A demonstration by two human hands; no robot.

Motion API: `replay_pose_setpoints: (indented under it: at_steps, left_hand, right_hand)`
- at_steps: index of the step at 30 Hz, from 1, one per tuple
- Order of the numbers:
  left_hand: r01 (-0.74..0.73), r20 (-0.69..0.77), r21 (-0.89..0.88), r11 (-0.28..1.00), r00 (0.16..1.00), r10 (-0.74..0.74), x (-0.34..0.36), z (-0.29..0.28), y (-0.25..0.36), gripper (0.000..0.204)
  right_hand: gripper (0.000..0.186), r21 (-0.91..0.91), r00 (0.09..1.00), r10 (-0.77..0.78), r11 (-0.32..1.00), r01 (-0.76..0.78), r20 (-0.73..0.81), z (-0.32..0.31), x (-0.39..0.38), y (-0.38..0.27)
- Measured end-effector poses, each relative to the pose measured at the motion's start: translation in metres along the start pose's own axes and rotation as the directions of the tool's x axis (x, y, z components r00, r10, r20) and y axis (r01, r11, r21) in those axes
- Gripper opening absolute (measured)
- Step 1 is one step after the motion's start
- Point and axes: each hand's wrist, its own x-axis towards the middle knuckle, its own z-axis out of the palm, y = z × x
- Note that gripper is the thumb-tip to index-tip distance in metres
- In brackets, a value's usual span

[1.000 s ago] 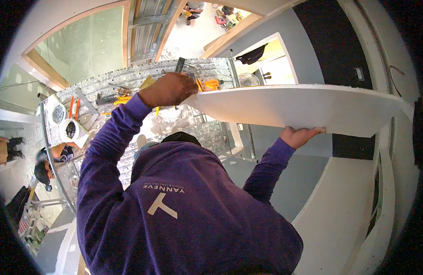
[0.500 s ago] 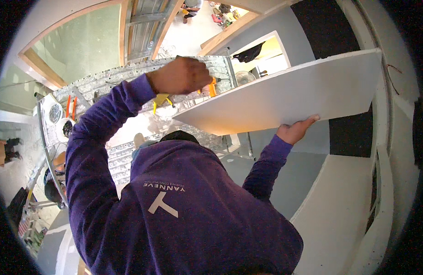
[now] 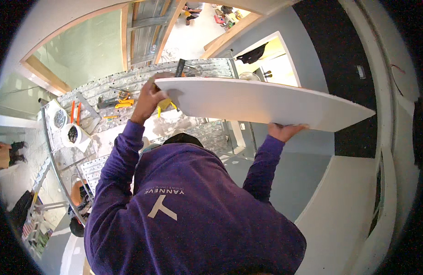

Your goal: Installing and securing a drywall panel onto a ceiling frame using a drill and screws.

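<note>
A long white board (image 3: 248, 103), which looks like a cut piece of plasterboard, is held across in front of me above the scaffold platform. My left hand (image 3: 149, 101) is closed around its left end, with some fingers hidden behind it. Under the near long edge, towards the right, my right hand (image 3: 287, 132) grips the board, one digit stretched along the edge. The board's pointed right corner lies in front of a black wall panel (image 3: 344, 64); whether they touch, I cannot tell. Just behind the left end, a black handle (image 3: 180, 68) sticks up.
A metal scaffold platform (image 3: 147, 75) lies below, carrying orange-handled tools (image 3: 124, 103), a yellow tool (image 3: 164, 104) and two white buckets (image 3: 75, 134). A scaffold rail (image 3: 53, 158) runs along the left. People show below left (image 3: 78, 197) and far off (image 3: 192, 13).
My left hand has come down from above the board and taken hold of its left end. The board has turned, its left end moving farther away and its right end nearer.
</note>
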Motion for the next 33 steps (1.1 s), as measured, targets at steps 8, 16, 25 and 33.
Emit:
replay_pose_setpoints:
  at_steps: [8,16,25,33]
  left_hand:
    - [0.022,-0.025,0.135,0.991,1.000,-0.018,-0.016,0.021,0.097,0.042]
    - [-0.165,-0.038,0.489,0.857,0.977,0.210,-0.033,0.033,0.163,0.034]
    - [-0.043,-0.046,0.766,0.641,0.992,0.122,-0.045,0.040,0.170,0.031]
    - [-0.021,-0.055,0.803,0.595,0.993,0.109,-0.057,0.044,0.152,0.031]
  right_hand:
    - [0.094,0.392,0.877,0.476,0.797,-0.459,0.058,-0.036,-0.006,0.112]
    - [0.054,-0.778,0.506,0.848,0.422,-0.465,0.158,-0.037,-0.039,0.126]
    - [0.024,-0.067,0.076,0.006,0.548,0.834,0.997,0.125,-0.059,0.014]
    - [0.016,0.189,-0.302,0.073,0.636,0.748,0.950,0.162,-0.058,0.052]
